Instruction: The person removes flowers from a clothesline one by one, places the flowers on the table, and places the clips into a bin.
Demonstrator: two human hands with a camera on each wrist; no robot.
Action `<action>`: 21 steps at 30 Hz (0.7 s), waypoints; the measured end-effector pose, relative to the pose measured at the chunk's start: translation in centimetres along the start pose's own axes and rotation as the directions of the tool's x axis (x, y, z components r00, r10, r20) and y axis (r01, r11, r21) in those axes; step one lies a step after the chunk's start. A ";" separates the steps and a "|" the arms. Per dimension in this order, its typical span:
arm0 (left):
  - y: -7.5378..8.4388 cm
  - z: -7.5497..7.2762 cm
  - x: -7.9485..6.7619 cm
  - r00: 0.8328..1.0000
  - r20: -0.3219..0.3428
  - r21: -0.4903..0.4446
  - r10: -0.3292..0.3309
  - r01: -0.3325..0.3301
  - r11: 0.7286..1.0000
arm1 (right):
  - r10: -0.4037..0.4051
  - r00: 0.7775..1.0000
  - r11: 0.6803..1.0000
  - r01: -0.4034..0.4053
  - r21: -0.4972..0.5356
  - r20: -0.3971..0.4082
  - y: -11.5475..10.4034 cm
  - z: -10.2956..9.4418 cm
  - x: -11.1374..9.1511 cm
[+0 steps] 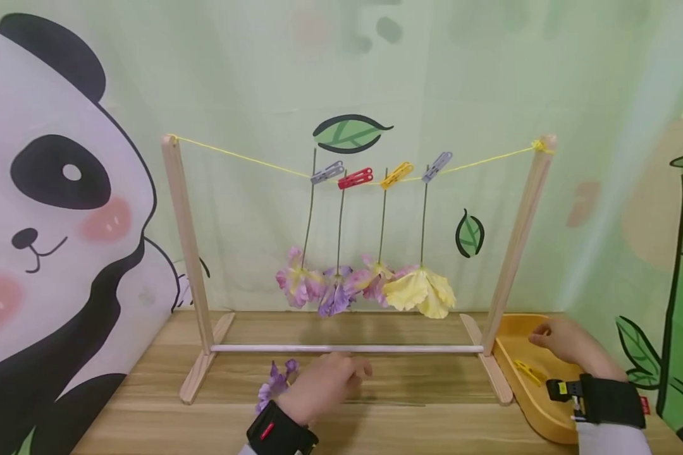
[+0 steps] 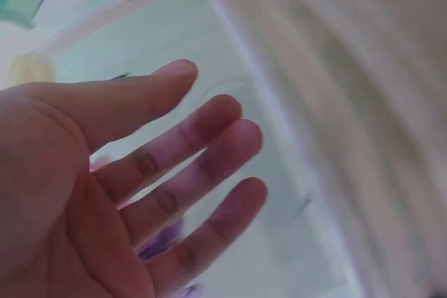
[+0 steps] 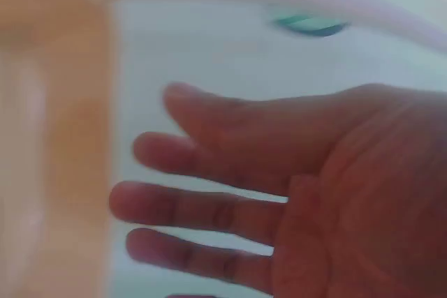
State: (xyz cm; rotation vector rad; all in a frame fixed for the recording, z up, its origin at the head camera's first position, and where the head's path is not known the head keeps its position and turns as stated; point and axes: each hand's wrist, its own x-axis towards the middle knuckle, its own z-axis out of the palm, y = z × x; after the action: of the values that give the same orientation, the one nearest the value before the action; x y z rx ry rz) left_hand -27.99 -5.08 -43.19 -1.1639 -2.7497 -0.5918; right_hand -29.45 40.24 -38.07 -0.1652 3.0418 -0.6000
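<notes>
My left hand (image 1: 329,382) is over the table, its fingers loosely bent and holding nothing in the left wrist view. Beside and partly behind it lies a purple artificial flower (image 1: 273,387), with a thin stem (image 1: 387,404) stretching right along the wood. My right hand (image 1: 566,344) hovers over the yellow tray (image 1: 546,423), fingers apart with nothing between them. A yellow clothespin (image 1: 529,373) lies in that tray. On the yellow string (image 1: 233,153), a grey clothespin (image 1: 327,172), a red clothespin (image 1: 355,178) and others hold flowers upside down, including a yellow flower (image 1: 421,291).
Two wooden posts, left (image 1: 188,246) and right (image 1: 518,246), carry the string and stand on feet. A white crossbar (image 1: 347,348) joins them low down, just beyond my left hand. A printed panda curtain (image 1: 250,76) hangs behind the wooden table (image 1: 148,404).
</notes>
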 end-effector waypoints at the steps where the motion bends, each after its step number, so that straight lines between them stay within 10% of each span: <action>1: 0.1 -0.6 0.0 1.000 -0.011 -0.027 -0.013 0.013 1.000 | -0.027 0.999 1.000 0.027 -0.005 -0.039 -0.6 -0.5 -0.2; 9: 0.2 -4.6 -0.5 0.969 -0.238 -0.139 -0.064 0.031 0.990 | -0.172 0.956 0.983 0.181 0.016 -0.239 -6.0 -2.6 -2.1; 21: -0.3 -6.3 -0.7 0.832 -0.514 -0.355 -0.208 0.015 0.935 | -0.302 0.820 0.893 0.421 0.156 -0.486 -9.8 -1.6 -2.3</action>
State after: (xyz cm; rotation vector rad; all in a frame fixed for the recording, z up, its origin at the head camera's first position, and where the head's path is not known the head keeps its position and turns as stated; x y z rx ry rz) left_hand -28.12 -8.17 -37.63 -0.7158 -2.2761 -1.2352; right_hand -26.31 32.07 -32.81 -0.7112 3.3399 -1.2132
